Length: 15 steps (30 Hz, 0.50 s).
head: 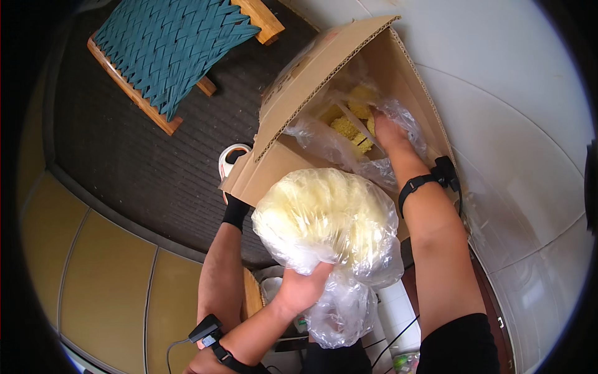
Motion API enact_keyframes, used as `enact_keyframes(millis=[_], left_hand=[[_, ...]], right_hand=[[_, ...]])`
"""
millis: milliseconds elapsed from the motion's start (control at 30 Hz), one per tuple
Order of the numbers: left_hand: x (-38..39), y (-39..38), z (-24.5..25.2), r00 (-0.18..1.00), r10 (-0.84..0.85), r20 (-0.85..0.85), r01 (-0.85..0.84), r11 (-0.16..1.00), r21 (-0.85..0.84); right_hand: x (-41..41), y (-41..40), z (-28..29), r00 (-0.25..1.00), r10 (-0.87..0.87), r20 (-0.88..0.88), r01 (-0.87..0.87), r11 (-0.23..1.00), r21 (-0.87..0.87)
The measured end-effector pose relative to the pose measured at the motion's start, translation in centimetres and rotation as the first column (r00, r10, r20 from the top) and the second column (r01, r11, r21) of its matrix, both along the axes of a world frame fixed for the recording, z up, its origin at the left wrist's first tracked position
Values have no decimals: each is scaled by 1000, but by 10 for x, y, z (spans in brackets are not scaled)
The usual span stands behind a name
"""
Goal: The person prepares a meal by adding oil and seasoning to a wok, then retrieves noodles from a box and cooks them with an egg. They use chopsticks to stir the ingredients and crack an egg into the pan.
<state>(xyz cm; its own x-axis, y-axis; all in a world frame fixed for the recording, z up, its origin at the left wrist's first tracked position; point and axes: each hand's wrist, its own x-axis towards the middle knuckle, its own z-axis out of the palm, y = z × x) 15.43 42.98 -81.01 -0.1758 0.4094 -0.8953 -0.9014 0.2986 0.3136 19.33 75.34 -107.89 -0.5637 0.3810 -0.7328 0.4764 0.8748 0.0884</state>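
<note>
My left hand (306,285) grips the gathered neck of a clear plastic bag (327,219) full of pale yellow, rounded pieces, blurred by the film. The bag hangs in front of a cardboard box (299,163), and its loose mouth (343,315) spreads below my fist. My right hand (390,131) reaches into the box, inside a clear plastic liner (322,140). Yellow crinkled blocks (345,127), which look like dried noodle cakes, lie there beside my fingers. The fingertips are hidden among the blocks and film, so their hold does not show.
A wooden stool with a woven teal strap seat (173,46) stands on the dark ribbed mat (140,154) at upper left. The box's raised flap (317,79) leans over its opening. A pale tiled wall (509,131) runs along the right. Thin cables trail from both wrist-mounted devices.
</note>
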Motion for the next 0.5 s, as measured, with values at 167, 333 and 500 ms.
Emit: enact_keyframes(millis=[167, 333, 500], left_hand=[[1, 1, 0, 1000, 26, -5, -27, 999, -28], [6, 5, -1, 992, 33, 119, -21, 995, -102], [5, 6, -8, 997, 48, 68, -40, 993, -110]], right_hand=[[6, -1, 19, 995, 91, 45, -95, 991, 96], [19, -23, 93, 973, -170, -156, 182, 981, 66], [8, -37, 178, 568, -812, -135, 750, 578, -322]])
